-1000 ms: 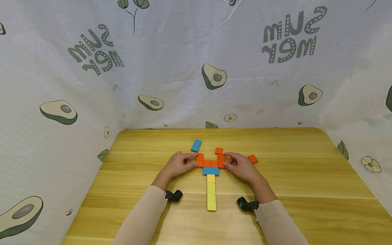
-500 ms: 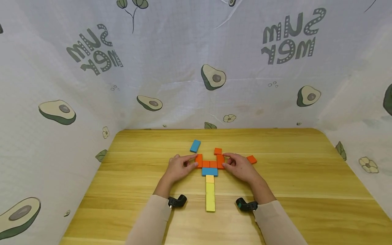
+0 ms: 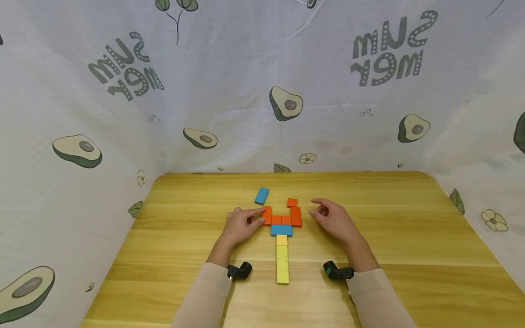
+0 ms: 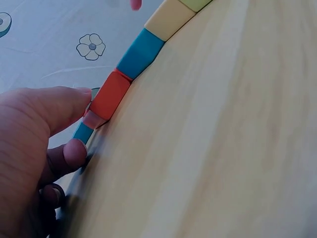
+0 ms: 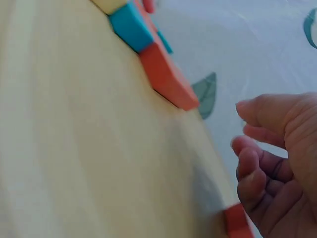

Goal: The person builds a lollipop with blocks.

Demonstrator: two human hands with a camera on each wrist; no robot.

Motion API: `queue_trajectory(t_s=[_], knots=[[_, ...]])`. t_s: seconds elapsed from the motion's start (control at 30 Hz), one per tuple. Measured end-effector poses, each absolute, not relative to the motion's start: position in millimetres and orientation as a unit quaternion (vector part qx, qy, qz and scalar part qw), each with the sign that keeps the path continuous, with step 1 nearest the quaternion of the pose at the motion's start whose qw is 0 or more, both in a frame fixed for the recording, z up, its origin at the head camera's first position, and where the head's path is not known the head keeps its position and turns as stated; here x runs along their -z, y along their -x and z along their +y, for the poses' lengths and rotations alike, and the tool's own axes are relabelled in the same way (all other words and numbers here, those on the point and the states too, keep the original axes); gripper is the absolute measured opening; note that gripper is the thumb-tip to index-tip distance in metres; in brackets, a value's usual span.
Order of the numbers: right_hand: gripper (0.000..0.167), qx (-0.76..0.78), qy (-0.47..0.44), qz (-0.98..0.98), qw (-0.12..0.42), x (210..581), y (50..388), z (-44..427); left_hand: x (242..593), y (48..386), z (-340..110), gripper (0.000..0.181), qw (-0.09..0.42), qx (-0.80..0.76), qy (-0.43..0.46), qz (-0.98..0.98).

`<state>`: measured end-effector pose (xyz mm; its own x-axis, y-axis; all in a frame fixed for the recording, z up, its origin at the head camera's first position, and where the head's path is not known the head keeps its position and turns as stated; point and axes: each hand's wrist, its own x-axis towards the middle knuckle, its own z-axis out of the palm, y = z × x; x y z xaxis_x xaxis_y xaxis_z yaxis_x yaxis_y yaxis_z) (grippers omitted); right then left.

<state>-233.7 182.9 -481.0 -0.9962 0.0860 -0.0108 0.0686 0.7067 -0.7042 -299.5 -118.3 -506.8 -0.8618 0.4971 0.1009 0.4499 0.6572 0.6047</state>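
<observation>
My left hand [image 3: 241,225] pinches the left upright orange-red block [image 3: 267,216] between thumb and index finger. Its match, the right upright orange-red block [image 3: 295,217], lies flat with no hand on it. Between them sit two small orange squares [image 3: 280,220], above a blue block [image 3: 281,230]. Below run a pale orange square [image 3: 281,240] and a long yellow-green block [image 3: 282,265]. My right hand [image 3: 334,221] hovers right of the blocks, fingers loosely bent and holding nothing. In the right wrist view an orange-red block [image 5: 238,221] shows just below that hand.
A loose blue block [image 3: 261,196] lies behind the left upright. Near the top of the right upright is a small orange square [image 3: 292,202]. The wooden table [image 3: 410,228] meets a patterned white cloth [image 3: 246,91] at its back and sides.
My right hand has let go of the right upright block and moved right, now covering the loose orange-red block in the head view. My left hand stays on its block.
</observation>
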Motion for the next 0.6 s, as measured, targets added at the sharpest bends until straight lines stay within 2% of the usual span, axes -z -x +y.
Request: queue_trajectory(t_s=[0.17, 0.47, 0.6], knots=[[0.045, -0.353, 0.081, -0.932, 0.018, 471, 226, 208, 508, 300, -118, 0.04, 0.033, -0.323, -0.257, 0.91], [0.07, -0.356, 0.124, -0.924, -0.061, 467, 214, 240, 511, 301, -116, 0.039, 0.023, -0.321, -0.256, 0.912], [0.066, -0.352, 0.142, -0.921, -0.082, 465, 211, 243, 511, 300, -117, 0.039, 0.02, -0.319, -0.257, 0.912]])
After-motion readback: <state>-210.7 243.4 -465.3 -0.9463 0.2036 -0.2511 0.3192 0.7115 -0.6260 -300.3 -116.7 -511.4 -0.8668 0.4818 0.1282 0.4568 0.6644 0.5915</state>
